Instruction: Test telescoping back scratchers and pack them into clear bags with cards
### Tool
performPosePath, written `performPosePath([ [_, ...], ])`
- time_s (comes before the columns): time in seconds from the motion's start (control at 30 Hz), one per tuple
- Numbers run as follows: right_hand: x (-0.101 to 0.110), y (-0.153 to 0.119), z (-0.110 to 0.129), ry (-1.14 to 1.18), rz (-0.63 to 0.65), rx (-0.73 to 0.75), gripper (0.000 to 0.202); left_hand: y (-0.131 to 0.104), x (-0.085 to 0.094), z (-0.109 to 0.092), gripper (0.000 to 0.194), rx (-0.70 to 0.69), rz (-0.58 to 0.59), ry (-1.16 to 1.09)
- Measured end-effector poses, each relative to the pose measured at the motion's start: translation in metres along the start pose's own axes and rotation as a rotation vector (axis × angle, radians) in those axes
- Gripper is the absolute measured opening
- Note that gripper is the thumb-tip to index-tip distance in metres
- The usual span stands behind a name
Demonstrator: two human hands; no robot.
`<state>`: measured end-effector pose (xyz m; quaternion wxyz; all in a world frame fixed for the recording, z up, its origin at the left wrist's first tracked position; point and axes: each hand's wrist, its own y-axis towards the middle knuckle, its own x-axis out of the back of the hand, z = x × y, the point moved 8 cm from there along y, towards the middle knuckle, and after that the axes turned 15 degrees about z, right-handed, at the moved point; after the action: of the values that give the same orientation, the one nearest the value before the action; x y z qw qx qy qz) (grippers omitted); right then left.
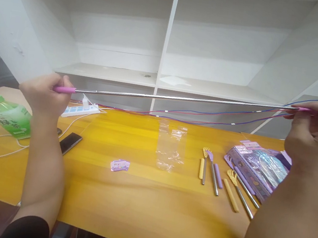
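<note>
Plainly, rod (180,98): held in the air, crossing the view just above the worktop's (144,213) back edge; gripped at both ends, presumably to keep it straight and steady;
Left hand (45,93): fist closed round the pink handle (66,90);
Right hand (317,130): fingers closed on the rod's other pink end, partly hiding it;
Scratchers (214,179): laid out toward the worktop's right end, beside packets (269,166), perhaps for easy reach;
Bag (169,148): flat near the back edge;
Bottle (11,117): toward the back left corner, perhaps kept out of the way.
</note>
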<state>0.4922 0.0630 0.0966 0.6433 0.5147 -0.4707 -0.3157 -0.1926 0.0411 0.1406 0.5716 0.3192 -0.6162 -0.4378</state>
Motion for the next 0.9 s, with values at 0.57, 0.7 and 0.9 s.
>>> performPosePath([
  [0.57,-0.003,0.001,-0.021,-0.022,0.002,-0.178,0.010,0.000,0.005,0.010,0.045,0.169,-0.078,-0.091],
  [0.7,-0.005,-0.002,-0.035,-0.088,0.003,-0.152,0.006,0.000,0.002,-0.006,0.046,0.070,0.003,-0.193],
  [0.9,-0.004,-0.006,-0.036,-0.102,-0.080,-0.088,0.005,0.000,0.001,-0.013,0.055,0.065,0.015,-0.186],
])
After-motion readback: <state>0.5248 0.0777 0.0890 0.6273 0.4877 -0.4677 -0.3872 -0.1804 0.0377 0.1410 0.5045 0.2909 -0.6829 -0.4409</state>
